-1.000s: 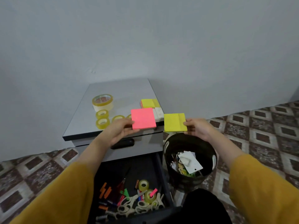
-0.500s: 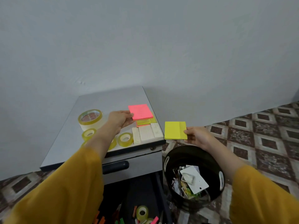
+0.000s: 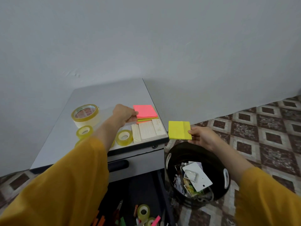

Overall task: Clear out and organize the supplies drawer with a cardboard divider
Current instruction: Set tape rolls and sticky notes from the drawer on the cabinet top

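My left hand [image 3: 124, 113] holds a pink sticky-note pad [image 3: 145, 111] by its left edge, resting it on a stack of yellow and orange pads at the right rear of the grey cabinet top [image 3: 104, 98]. My right hand [image 3: 201, 136] pinches a yellow sticky-note pad [image 3: 178, 130] by its right edge, in the air right of the cabinet and above the black bin [image 3: 227, 178]. The open drawer [image 3: 140, 190] below holds small tape rolls, clips and coloured bits; much of it is cut off by the frame.
On the cabinet top stand a large tape roll [image 3: 85, 114], small yellow tape rolls [image 3: 124, 137] and cream note pads [image 3: 149, 131]. The bin holds paper and packaging scraps. Patterned floor tiles [image 3: 268, 128] lie to the right; a grey wall is behind.
My left hand carried the pink pad from in front of the cabinet up onto the stack of pads on top. My right hand kept the yellow pad over the bin.
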